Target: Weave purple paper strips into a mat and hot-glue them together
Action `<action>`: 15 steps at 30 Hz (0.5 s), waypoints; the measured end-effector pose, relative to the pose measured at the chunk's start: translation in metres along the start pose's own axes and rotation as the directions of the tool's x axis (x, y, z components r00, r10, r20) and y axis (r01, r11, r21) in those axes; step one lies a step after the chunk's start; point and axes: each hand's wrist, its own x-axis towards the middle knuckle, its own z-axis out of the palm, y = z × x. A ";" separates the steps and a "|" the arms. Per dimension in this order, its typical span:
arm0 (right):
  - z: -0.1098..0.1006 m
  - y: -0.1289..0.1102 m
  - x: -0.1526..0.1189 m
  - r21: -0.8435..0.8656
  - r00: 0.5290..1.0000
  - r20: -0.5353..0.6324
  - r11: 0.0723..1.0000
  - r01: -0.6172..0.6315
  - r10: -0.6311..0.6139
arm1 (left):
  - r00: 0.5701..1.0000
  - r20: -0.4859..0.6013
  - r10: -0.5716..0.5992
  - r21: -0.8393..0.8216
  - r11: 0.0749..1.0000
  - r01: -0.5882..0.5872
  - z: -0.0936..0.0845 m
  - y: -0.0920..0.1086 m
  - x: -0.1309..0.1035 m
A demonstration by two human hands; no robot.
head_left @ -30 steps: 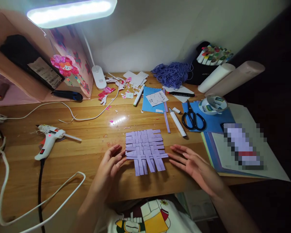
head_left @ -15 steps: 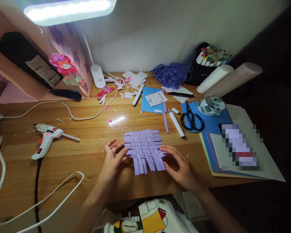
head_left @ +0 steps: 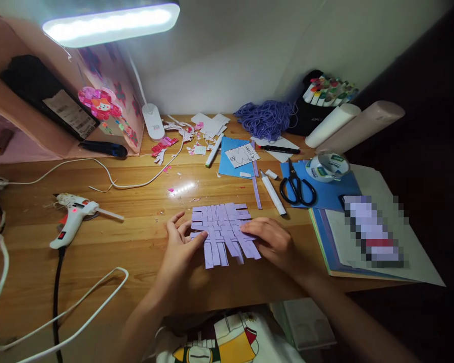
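A mat of woven purple paper strips (head_left: 221, 224) is held near the table's front edge, its loose strip ends pointing toward me. My left hand (head_left: 181, 242) grips its left side, the thumb on top and the fingers behind or beside it. On the right side, my right hand (head_left: 274, 239) has its fingertips on top of the strips, with the thumb hidden beneath. A single purple strip (head_left: 257, 193) lies beyond the mat, beside a white marker (head_left: 273, 193) and black-handled scissors (head_left: 297, 189).
On the left lie a glue gun (head_left: 72, 217) and white cables. Purple yarn (head_left: 267, 118), paper scraps, blue sheets and a tape roll (head_left: 327, 166) are at the back. A paper stack (head_left: 348, 242) sits at right. A lit lamp (head_left: 113, 24) hangs above.
My right hand has moved inward over the mat's right side, and my left thumb reaches further onto it. The lower strips have shifted slightly and tilt differently.
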 end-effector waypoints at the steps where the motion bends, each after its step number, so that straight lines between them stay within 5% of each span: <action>1: -0.001 0.005 0.005 0.049 1.000 0.010 0.999 0.017 -0.018 | 1.000 0.005 -0.001 -0.004 1.000 0.001 -0.001 0.000 0.001; 6: 0.001 0.030 0.026 0.213 0.995 0.039 0.974 0.078 -0.088 | 0.999 0.012 -0.031 -0.017 0.999 0.031 -0.004 0.003 0.001; 15: 0.013 0.051 0.058 0.167 0.999 0.042 0.986 0.004 -0.011 | 0.993 0.016 -0.117 -0.040 0.992 0.118 -0.009 0.011 0.003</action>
